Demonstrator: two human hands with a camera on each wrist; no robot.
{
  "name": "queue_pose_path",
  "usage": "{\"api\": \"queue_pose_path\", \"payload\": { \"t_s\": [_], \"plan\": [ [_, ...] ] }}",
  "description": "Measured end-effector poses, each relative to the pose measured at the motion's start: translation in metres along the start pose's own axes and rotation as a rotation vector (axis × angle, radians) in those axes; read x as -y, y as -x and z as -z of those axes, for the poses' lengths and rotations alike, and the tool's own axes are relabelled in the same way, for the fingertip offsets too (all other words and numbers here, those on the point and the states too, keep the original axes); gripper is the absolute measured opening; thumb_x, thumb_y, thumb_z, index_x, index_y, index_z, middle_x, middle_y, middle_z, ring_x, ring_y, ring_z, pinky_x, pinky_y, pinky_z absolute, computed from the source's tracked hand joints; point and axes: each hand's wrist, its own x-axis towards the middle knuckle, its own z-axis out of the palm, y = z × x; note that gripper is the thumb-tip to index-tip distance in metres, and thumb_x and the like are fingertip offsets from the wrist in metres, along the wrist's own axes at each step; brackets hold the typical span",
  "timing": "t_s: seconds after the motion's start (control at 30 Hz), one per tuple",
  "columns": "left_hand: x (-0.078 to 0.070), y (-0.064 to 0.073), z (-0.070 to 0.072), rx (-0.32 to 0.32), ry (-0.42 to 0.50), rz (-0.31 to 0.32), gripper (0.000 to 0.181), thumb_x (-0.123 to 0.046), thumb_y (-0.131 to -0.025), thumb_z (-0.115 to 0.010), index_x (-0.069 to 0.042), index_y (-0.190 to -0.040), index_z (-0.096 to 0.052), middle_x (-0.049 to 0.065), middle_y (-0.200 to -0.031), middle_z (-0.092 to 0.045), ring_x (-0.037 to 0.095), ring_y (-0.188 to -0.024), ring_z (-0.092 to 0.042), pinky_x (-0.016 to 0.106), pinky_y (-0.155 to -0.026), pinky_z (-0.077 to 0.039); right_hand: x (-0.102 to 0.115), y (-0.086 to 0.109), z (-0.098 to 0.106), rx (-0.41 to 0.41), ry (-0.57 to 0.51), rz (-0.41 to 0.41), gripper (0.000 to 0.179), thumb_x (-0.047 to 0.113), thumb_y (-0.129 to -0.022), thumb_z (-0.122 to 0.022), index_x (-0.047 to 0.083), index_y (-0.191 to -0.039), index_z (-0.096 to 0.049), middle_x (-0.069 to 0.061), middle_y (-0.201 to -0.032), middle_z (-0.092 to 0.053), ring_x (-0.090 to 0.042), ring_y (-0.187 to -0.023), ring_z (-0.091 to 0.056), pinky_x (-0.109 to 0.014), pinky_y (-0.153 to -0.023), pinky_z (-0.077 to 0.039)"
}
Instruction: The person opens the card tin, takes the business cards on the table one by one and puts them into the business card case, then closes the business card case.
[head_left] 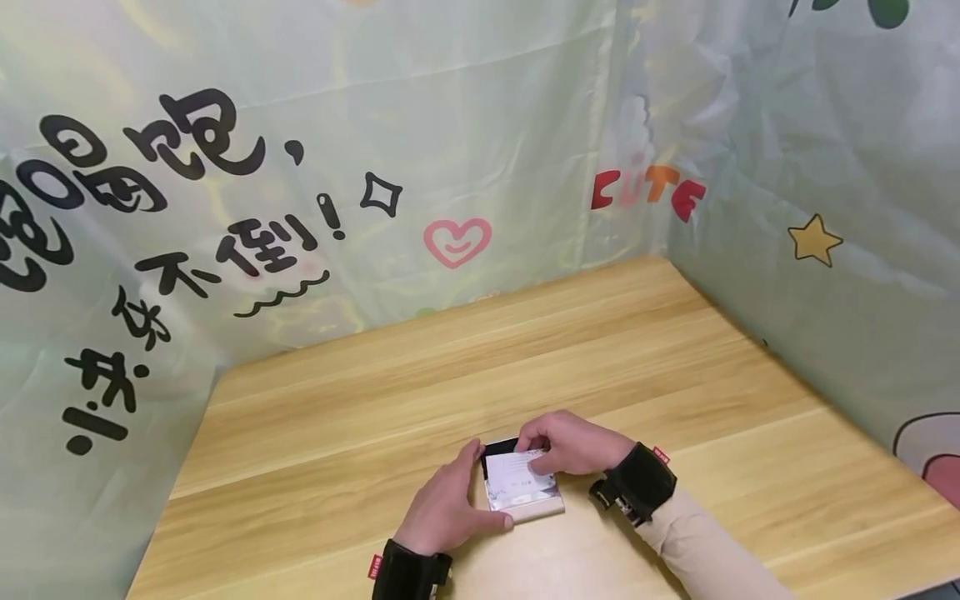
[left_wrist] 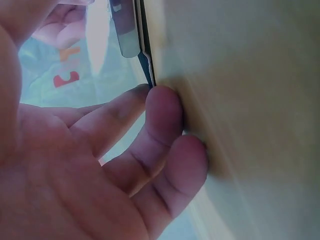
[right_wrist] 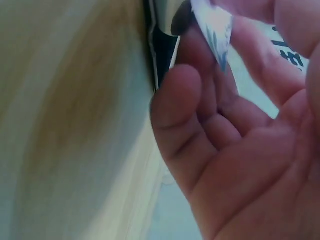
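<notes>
A flat card case with a silvery near edge and a dark inside lies on the table, near its front. My left hand grips it at the left, thumb on the near edge and fingertips at the far left corner. Between thumb and fingers of my right hand is a white printed card, just over the case. The right wrist view has the card tilted away from the case. In the left wrist view, fingertips touch the case's thin dark edge.
The wooden table runs back to a printed cloth wall and a side cloth wall at the right. A black camera band sits on the right wrist, another band on the left.
</notes>
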Motion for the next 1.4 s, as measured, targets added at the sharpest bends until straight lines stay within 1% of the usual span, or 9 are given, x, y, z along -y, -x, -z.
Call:
{"api": "queue_pose_path", "payload": {
  "t_s": [0.13, 0.3, 0.43, 0.6, 0.83, 0.97, 1.13, 1.3, 1.4],
  "plan": [
    [-0.0002, 0.0001, -0.0006, 0.002, -0.011, -0.001, 0.112, -0.058, -0.061, -0.081, -0.012, -0.149, -0.031, 0.013, -0.141, -0.048, 0.034, -0.123, -0.048, 0.055, -0.096, -0.04, -0.0014, -0.0009, -0.0019, -0.051, 0.044, 0.002, 0.014, 0.011, -0.083, -0.067, 0.02, -0.094, -0.067, 0.011, -0.085, -0.06, -0.008, -0.077, -0.053, -0.027, -0.07, -0.047],
    [-0.0007, -0.0003, -0.0005, -0.002, -0.014, -0.008, 0.11, -0.058, -0.061, -0.081, -0.013, -0.149, -0.031, 0.012, -0.143, -0.047, 0.033, -0.125, -0.047, 0.054, -0.097, -0.039, -0.0044, 0.0011, 0.0016, -0.074, 0.001, -0.036, 0.01, 0.016, -0.084, -0.069, 0.02, -0.086, -0.06, 0.008, -0.076, -0.056, -0.009, -0.071, -0.052, -0.027, -0.065, -0.045],
    [-0.0013, -0.0014, -0.0002, -0.006, -0.013, -0.009, 0.111, -0.059, -0.061, -0.081, -0.014, -0.149, -0.031, 0.01, -0.143, -0.047, 0.032, -0.125, -0.047, 0.053, -0.097, -0.039, -0.0063, 0.0019, 0.0059, -0.041, -0.05, -0.021, 0.011, 0.016, -0.085, -0.069, 0.02, -0.085, -0.059, 0.006, -0.073, -0.056, -0.01, -0.068, -0.052, -0.026, -0.062, -0.043],
    [-0.002, -0.0017, 0.001, -0.004, -0.011, -0.005, 0.112, -0.06, -0.061, -0.08, -0.012, -0.149, -0.031, 0.011, -0.143, -0.047, 0.032, -0.124, -0.047, 0.053, -0.096, -0.04, -0.0069, 0.0018, 0.0076, 0.026, -0.104, -0.005, 0.009, 0.013, -0.087, -0.066, 0.022, -0.088, -0.064, 0.005, -0.079, -0.06, -0.011, -0.074, -0.055, -0.028, -0.066, -0.047],
    [-0.0017, -0.0013, 0.0008, -0.007, -0.017, -0.008, 0.11, -0.06, -0.061, -0.08, -0.015, -0.149, -0.032, 0.011, -0.142, -0.048, 0.032, -0.125, -0.047, 0.053, -0.097, -0.04, -0.0061, 0.0028, 0.0061, 0.065, -0.097, -0.023, 0.014, 0.011, -0.085, -0.068, 0.023, -0.091, -0.068, 0.007, -0.08, -0.062, -0.01, -0.074, -0.056, -0.028, -0.067, -0.048],
    [-0.0007, -0.0013, 0.0004, -0.016, -0.032, -0.052, 0.098, -0.06, -0.063, -0.079, -0.021, -0.145, -0.04, 0.006, -0.139, -0.051, 0.028, -0.122, -0.05, 0.051, -0.095, -0.041, -0.0055, 0.0028, 0.0063, 0.077, -0.077, -0.003, 0.014, 0.012, -0.085, -0.069, 0.024, -0.093, -0.07, 0.009, -0.082, -0.062, -0.008, -0.075, -0.055, -0.027, -0.068, -0.048],
    [0.0, -0.0012, 0.002, -0.021, -0.04, -0.115, 0.073, -0.056, -0.067, -0.078, -0.025, -0.128, -0.054, 0.003, -0.138, -0.052, 0.027, -0.122, -0.05, 0.049, -0.094, -0.042, -0.0042, 0.0025, 0.0051, 0.105, -0.07, 0.004, 0.014, 0.013, -0.085, -0.069, 0.021, -0.096, -0.073, 0.01, -0.084, -0.064, -0.007, -0.076, -0.055, -0.027, -0.068, -0.049],
    [-0.0004, -0.0011, 0.0018, -0.02, -0.06, -0.129, 0.064, -0.056, -0.068, -0.077, -0.023, -0.12, -0.061, 0.005, -0.144, -0.047, 0.03, -0.126, -0.047, 0.05, -0.098, -0.04, -0.002, 0.0041, 0.0044, 0.078, -0.046, -0.053, 0.015, 0.015, -0.08, -0.074, 0.018, -0.094, -0.069, 0.009, -0.082, -0.062, -0.008, -0.075, -0.056, -0.027, -0.068, -0.049],
    [-0.0003, -0.0013, 0.0014, -0.024, -0.066, -0.13, 0.061, -0.055, -0.068, -0.077, -0.022, -0.117, -0.062, 0.006, -0.144, -0.047, 0.03, -0.126, -0.047, 0.049, -0.098, -0.039, -0.0011, 0.0043, 0.0042, 0.059, -0.039, -0.06, 0.018, 0.016, -0.078, -0.076, 0.018, -0.089, -0.063, 0.007, -0.079, -0.06, -0.009, -0.074, -0.056, -0.027, -0.067, -0.048]
  ]
}}
